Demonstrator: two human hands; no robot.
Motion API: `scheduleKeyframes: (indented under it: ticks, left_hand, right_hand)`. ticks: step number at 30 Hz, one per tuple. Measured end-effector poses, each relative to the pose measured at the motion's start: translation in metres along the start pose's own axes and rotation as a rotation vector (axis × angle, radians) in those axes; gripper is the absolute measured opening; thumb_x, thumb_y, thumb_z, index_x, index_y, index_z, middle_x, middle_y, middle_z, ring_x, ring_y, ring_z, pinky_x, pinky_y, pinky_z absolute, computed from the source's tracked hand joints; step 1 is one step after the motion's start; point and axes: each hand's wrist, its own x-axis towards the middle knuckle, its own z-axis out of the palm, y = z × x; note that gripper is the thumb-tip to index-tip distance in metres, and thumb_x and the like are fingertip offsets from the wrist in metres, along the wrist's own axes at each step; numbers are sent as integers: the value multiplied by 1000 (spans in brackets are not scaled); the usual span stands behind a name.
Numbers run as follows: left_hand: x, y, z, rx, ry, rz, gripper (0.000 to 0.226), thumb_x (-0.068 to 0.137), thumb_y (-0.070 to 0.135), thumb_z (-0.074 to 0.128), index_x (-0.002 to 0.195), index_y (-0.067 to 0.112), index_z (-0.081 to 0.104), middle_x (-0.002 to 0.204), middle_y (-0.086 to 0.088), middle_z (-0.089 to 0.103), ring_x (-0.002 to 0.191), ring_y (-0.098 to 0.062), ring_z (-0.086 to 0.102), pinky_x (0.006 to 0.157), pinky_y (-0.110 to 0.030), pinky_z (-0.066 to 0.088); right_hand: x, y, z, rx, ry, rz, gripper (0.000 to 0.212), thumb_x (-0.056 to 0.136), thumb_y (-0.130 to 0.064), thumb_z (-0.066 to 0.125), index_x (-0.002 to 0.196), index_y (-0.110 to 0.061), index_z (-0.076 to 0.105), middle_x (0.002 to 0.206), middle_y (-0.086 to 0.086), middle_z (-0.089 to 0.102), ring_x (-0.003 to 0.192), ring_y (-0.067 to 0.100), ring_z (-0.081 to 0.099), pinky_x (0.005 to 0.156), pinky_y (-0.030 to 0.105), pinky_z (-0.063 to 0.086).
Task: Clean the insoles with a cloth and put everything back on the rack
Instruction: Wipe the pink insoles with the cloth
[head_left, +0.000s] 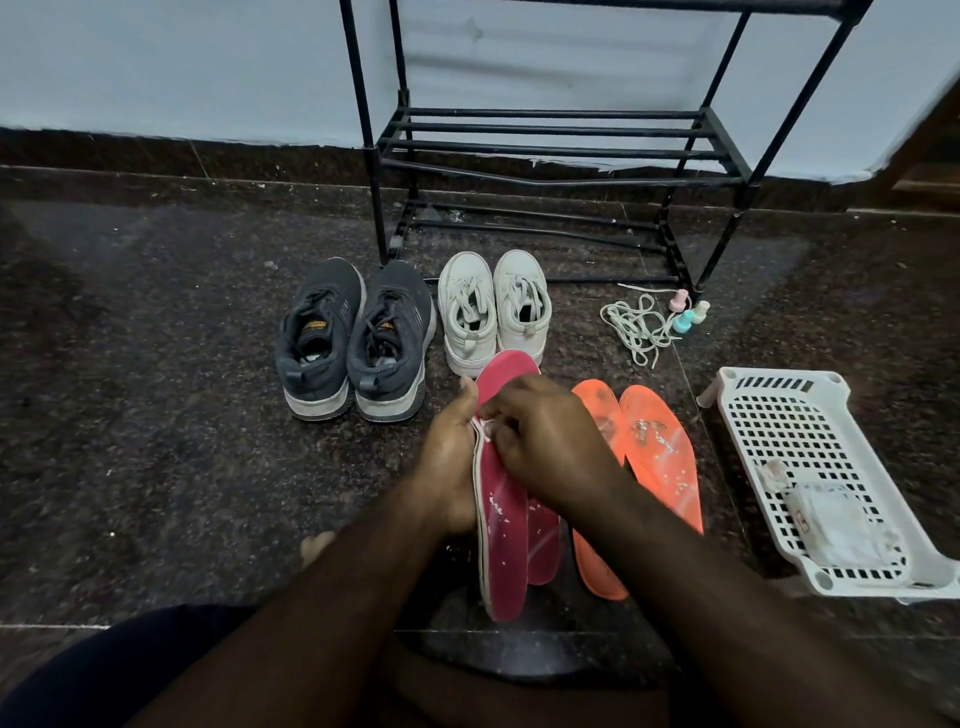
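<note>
My left hand (451, 457) grips a pink insole (501, 525) by its left edge and holds it on edge above the floor. My right hand (545, 441) lies across its face with curled fingers pinching something small and white at the edge; I cannot tell if it is a cloth. A second pink insole (543, 540) lies just behind the held one. Two orange insoles (660, 452), speckled with white dirt, lie on the floor to the right. The black metal rack (545, 150) stands against the wall with bare shelves.
A pair of dark grey sneakers (353, 338) and a pair of white sneakers (493, 306) stand in front of the rack. Loose white laces (636, 327) and small pastel bottles (688, 312) lie by its right leg. A white plastic basket (779, 415) holding wrapped white items sits at right.
</note>
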Motion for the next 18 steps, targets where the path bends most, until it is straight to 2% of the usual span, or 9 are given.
scheduleKeyframes:
  ticks: [3, 5, 6, 9, 10, 14, 16, 18]
  left_hand:
    - [2, -4, 1, 11, 39, -8, 76, 96, 66, 32, 94, 8, 80, 100, -19, 70, 92, -33, 67, 94, -44, 45]
    - [3, -5, 2, 34, 63, -5, 75, 94, 69, 32, 93, 12, 80, 99, -17, 63, 85, -32, 60, 82, -41, 45]
    - [1, -5, 4, 40, 72, -8, 76, 93, 70, 32, 93, 12, 80, 98, -17, 62, 82, -32, 59, 79, -39, 45]
    - [0, -2, 3, -20, 46, -12, 79, 96, 69, 30, 103, 3, 73, 102, -23, 69, 91, -35, 69, 94, -46, 44]
    - [-2, -1, 4, -20, 34, -1, 78, 96, 69, 29, 105, 3, 70, 101, -24, 70, 90, -35, 71, 94, -47, 45]
    - [-3, -5, 3, 4, 29, 10, 76, 97, 67, 31, 100, 7, 78, 101, -20, 70, 91, -34, 66, 88, -45, 44]
    - [-3, -8, 6, 45, 26, -19, 77, 96, 69, 29, 96, 13, 80, 94, -15, 68, 85, -31, 58, 77, -42, 44]
    - [-4, -7, 7, 36, 27, -32, 78, 95, 69, 28, 92, 11, 80, 90, -16, 70, 82, -31, 62, 76, -40, 46]
  right_hand:
    - [4, 5, -2, -99, 74, 50, 13, 80, -14, 58, 83, -10, 70, 80, 9, 63, 77, 32, 61, 68, 40, 49]
    - [6, 7, -7, -113, 133, 80, 12, 81, -11, 61, 86, -10, 72, 82, 9, 66, 79, 30, 62, 70, 37, 48]
    - [6, 7, -10, -81, 120, 89, 13, 82, -11, 62, 88, -12, 74, 83, 7, 69, 80, 27, 63, 72, 34, 46]
    - [2, -2, -12, 139, -15, 107, 14, 81, -13, 66, 89, -18, 77, 82, -2, 74, 75, 11, 65, 71, 26, 48]
    - [0, -5, -10, 166, -25, 91, 15, 80, -12, 66, 89, -18, 77, 82, -3, 74, 75, 10, 65, 70, 24, 48]
    - [6, 3, -5, -7, 82, 73, 14, 77, -10, 59, 83, -12, 72, 82, 5, 67, 78, 25, 62, 71, 30, 41]
    - [9, 10, -11, -11, 137, 131, 15, 76, -5, 60, 83, -10, 72, 83, 8, 67, 79, 27, 62, 71, 29, 37]
    - [6, 7, -12, 17, 107, 104, 19, 76, -7, 57, 86, -10, 73, 85, 8, 69, 82, 27, 63, 75, 30, 40]
